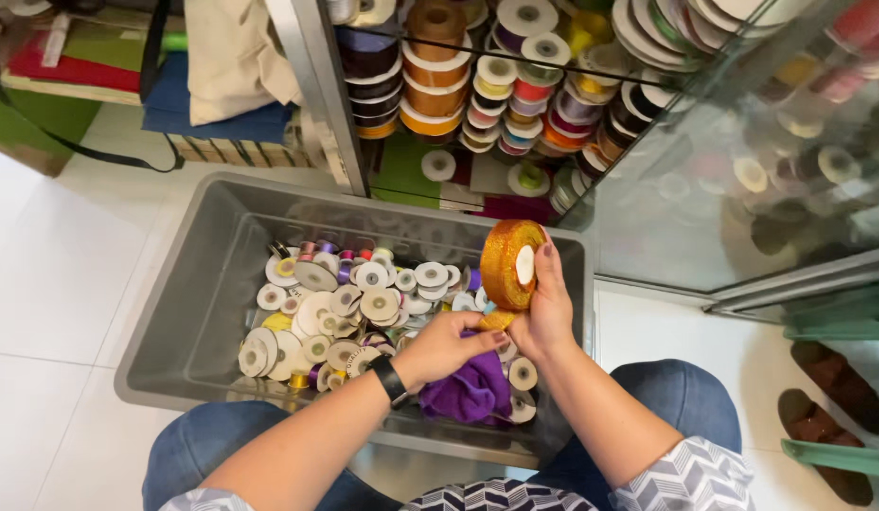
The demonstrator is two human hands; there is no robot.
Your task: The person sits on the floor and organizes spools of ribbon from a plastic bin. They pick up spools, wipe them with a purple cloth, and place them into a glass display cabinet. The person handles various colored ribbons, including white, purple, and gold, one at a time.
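My right hand point(545, 312) grips a large roll of glittery orange ribbon point(508, 264) and holds it upright above a grey plastic bin point(188, 303). My left hand point(446, 345), with a black band on the wrist, pinches the loose end of the orange ribbon at the roll's lower edge. Under that hand a purple cloth point(468, 390) hangs over the near side of the bin. The bin holds several small ribbon spools point(345, 303), mostly white-faced.
A glass cabinet point(723, 161) stands behind the bin with its door swung open and stacked ribbon rolls point(496, 85) on its shelves. A metal frame post point(316, 95) rises at the bin's far edge. Sandals point(837, 397) lie on the floor at right. My knees in blue jeans point(685, 397) flank the bin.
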